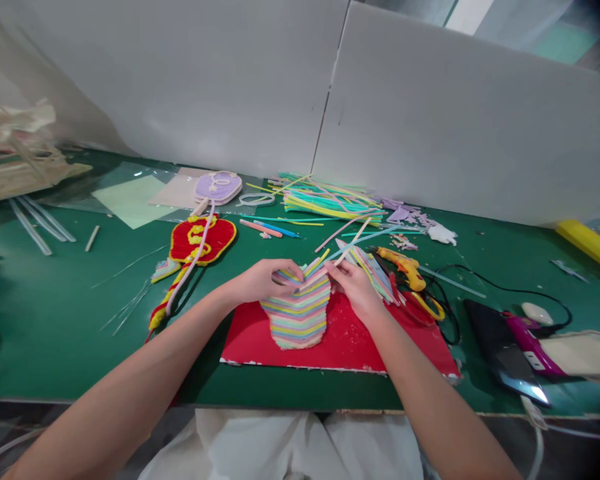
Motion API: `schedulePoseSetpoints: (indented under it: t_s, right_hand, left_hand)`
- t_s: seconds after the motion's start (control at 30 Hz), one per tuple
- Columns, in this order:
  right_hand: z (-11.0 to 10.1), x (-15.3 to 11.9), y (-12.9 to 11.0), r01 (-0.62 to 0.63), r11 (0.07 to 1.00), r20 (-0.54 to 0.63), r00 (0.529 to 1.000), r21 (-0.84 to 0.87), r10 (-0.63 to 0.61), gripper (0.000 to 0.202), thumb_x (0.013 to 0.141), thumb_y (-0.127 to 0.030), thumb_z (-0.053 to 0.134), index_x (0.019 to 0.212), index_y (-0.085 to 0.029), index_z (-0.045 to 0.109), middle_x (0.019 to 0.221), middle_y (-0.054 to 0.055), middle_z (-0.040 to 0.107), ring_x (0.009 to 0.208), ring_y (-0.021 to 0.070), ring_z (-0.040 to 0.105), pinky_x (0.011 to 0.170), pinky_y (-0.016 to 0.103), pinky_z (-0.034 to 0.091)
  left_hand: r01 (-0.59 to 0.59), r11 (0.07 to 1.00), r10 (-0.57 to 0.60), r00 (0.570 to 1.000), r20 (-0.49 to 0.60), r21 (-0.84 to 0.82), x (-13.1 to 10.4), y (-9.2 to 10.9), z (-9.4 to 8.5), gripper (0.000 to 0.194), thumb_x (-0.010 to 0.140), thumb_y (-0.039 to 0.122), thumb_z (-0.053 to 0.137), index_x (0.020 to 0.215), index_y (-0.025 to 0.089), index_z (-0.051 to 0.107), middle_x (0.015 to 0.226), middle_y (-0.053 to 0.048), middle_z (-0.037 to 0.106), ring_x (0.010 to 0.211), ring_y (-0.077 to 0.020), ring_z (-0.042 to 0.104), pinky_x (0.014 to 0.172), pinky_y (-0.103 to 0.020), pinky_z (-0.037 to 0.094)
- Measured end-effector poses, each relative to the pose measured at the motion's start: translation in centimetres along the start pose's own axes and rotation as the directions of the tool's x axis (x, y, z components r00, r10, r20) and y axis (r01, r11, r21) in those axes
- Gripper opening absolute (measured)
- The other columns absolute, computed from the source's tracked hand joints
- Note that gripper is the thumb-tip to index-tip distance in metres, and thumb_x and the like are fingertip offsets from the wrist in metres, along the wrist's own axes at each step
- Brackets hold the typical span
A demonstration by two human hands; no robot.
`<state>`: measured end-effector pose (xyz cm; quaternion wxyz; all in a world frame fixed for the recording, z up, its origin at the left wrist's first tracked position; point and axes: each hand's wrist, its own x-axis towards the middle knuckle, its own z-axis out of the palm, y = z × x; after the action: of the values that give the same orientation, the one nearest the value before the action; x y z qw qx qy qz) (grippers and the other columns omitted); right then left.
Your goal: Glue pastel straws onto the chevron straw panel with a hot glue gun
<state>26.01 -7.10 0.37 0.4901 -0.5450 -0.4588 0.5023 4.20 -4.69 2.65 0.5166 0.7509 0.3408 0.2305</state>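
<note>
Panel [299, 323] of stripes lies on the red board [353, 340], lower rows laid — top ends loose, seemingly unfinished; right hand [356, 287] pinches a pale strip [314, 277], left hand [265, 280] curls alongside — grip unclear.

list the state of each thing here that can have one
Left hand: fingers bent over striped piece
Right hand: pinching a pale strip
Striped piece: flat on red board
Red board: flat on green table
Orange glue gun: lying down
Purple paddle shape: lying flat
Strip pile: loose, spread out
</note>
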Motion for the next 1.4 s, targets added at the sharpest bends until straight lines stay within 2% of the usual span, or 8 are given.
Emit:
schedulePoseSetpoints:
  t_s: [0.23, 0.4, 0.53, 0.67, 0.93, 1.07, 1.17, 1.4]
  right_hand:
    - [-1.3, 0.7, -0.3, 0.049, 0.998, -0.129, 0.99, -0.029, -0.052, 0.037, 0.062, -0.058, 0.072, 0.073, -0.023, 0.065, 0.069, 0.0, 0.061, 0.067, 0.0167, 0.057, 0.049, 0.027, 0.039]
    - [-1.2, 0.2, -0.6, -0.003, 0.999, -0.007, 1.0, -0.032, 0.003, 0.039, 0.063, -0.059, 0.071, 0.077, -0.023, 0.069, 0.075, 0.003, 0.066, 0.07, 0.0183, 0.06, 0.053, 0.028, 0.043]
    - [-0.8, -0.2, -0.6, -0.016, 1.0, 0.08, 0.997, -0.002, 0.016, 0.037, 0.059, -0.051, 0.078, 0.081, -0.022, 0.072, 0.085, 0.004, 0.071, 0.08, 0.0211, 0.064, 0.07, 0.034, 0.05]
    - [-0.7, 0.0, -0.2, -0.012, 0.999, 0.086, 0.996, 0.038, 0.009, 0.034, 0.06, -0.049, 0.079, 0.08, -0.024, 0.073, 0.088, 0.004, 0.072, 0.086, 0.0231, 0.065, 0.08, 0.039, 0.05]
    - [-0.6, 0.3, 0.3, -0.019, 0.999, 0.08, 0.997, 0.041, 0.016, 0.038, 0.057, -0.052, 0.079, 0.076, -0.02, 0.072, 0.079, 0.004, 0.072, 0.077, 0.021, 0.065, 0.079, 0.038, 0.052]
    - [-0.5, 0.3, 0.2, -0.002, 0.999, 0.046, 0.999, 0.047, 0.0, 0.036, 0.057, -0.053, 0.079, 0.074, -0.022, 0.072, 0.079, 0.003, 0.072, 0.076, 0.0213, 0.065, 0.078, 0.039, 0.052]
    - [-0.4, 0.2, 0.0, 0.014, 0.999, 0.034, 0.999, 0.039, -0.015, 0.034, 0.058, -0.052, 0.079, 0.074, -0.023, 0.072, 0.079, 0.003, 0.072, 0.075, 0.0217, 0.065, 0.077, 0.04, 0.052]
    - [0.1, -0.4, -0.3, 0.055, 0.998, 0.117, 0.992, -0.04, -0.05, 0.031, 0.064, -0.048, 0.076, 0.078, -0.021, 0.073, 0.077, 0.002, 0.072, 0.072, 0.0184, 0.063, 0.068, 0.032, 0.05]
  left_hand:
    - [0.005, 1.0, -0.005, 1.0, -0.022, 0.005, 0.0, -0.1, -0.2, 0.024, 0.072, 0.031, 0.068, 0.089, 0.016, 0.063, 0.095, -0.003, 0.068, 0.081, -0.0143, 0.065, 0.073, -0.023, 0.054]
    - [0.009, 1.0, -0.008, 0.999, -0.037, 0.001, 0.0, -0.1, -0.2, 0.023, 0.073, 0.03, 0.067, 0.091, 0.016, 0.063, 0.096, -0.004, 0.068, 0.081, -0.0145, 0.066, 0.072, -0.024, 0.055]
    - [0.002, 1.0, -0.002, 1.0, -0.019, 0.004, 0.0, -0.2, -0.2, 0.024, 0.072, 0.03, 0.069, 0.091, 0.016, 0.063, 0.097, -0.004, 0.068, 0.083, -0.0152, 0.065, 0.075, -0.025, 0.054]
    - [-0.004, 1.0, 0.004, 1.0, 0.002, 0.013, 0.0, -0.3, -0.3, 0.028, 0.072, 0.034, 0.07, 0.093, 0.016, 0.065, 0.096, -0.004, 0.069, 0.083, -0.0156, 0.065, 0.076, -0.026, 0.053]
    - [-0.021, 0.999, 0.02, 0.999, 0.031, 0.043, -0.1, -0.2, -0.3, 0.028, 0.074, 0.037, 0.069, 0.092, 0.016, 0.065, 0.095, -0.004, 0.067, 0.083, -0.0153, 0.061, 0.076, -0.026, 0.052]
    - [-0.031, 0.998, 0.031, 0.999, -0.006, 0.06, -0.2, 0.2, -0.4, 0.053, 0.072, 0.038, 0.071, 0.119, 0.019, 0.056, 0.102, -0.004, 0.063, 0.084, -0.0149, 0.058, 0.072, -0.023, 0.049]
    - [0.002, 0.995, 0.004, 0.998, -0.056, 0.104, -0.1, 0.3, -0.3, 0.063, 0.077, 0.04, 0.065, 0.133, 0.02, 0.045, 0.089, -0.001, 0.062, 0.074, -0.0137, 0.054, 0.063, -0.021, 0.045]
    - [0.054, 0.989, -0.04, 0.994, -0.099, 0.137, 0.6, -0.3, 0.2, 0.035, 0.079, 0.04, 0.055, 0.102, 0.014, 0.064, 0.076, 0.0, 0.062, 0.067, -0.0137, 0.054, 0.061, -0.023, 0.042]
